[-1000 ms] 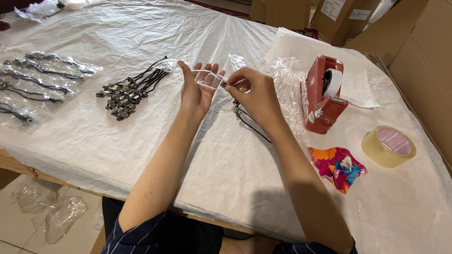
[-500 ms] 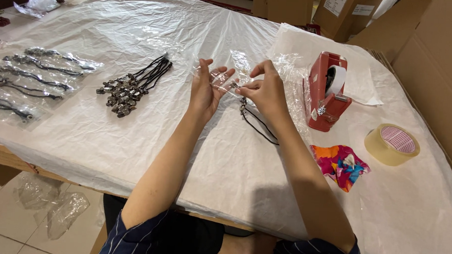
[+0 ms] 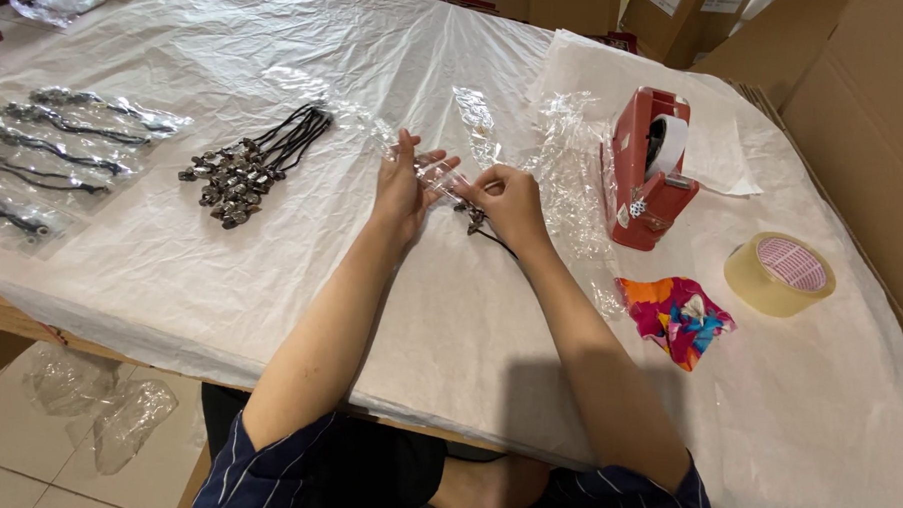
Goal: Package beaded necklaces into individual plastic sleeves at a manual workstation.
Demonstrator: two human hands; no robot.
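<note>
My left hand (image 3: 404,187) and my right hand (image 3: 508,201) meet over the middle of the table, both pinching a small clear plastic bag (image 3: 439,178) between them. A black cord necklace with a dark metal pendant (image 3: 476,223) hangs under my right hand, its cord trailing toward my wrist. Whether the pendant is inside the bag I cannot tell. To the left lies a loose bunch of black cord necklaces (image 3: 244,172) with metal pendants.
Several bagged necklaces (image 3: 55,160) lie in rows at the far left. A red tape dispenser (image 3: 650,166) stands right of my hands, beside a stack of clear bags (image 3: 570,158). A colourful cloth (image 3: 677,317) and a tape roll (image 3: 779,272) sit further right. Cardboard boxes (image 3: 867,108) line the right side.
Both hands have dropped a little closer to the table and toward me, still holding the clear bag. The necklace cord has shifted with my right hand.
</note>
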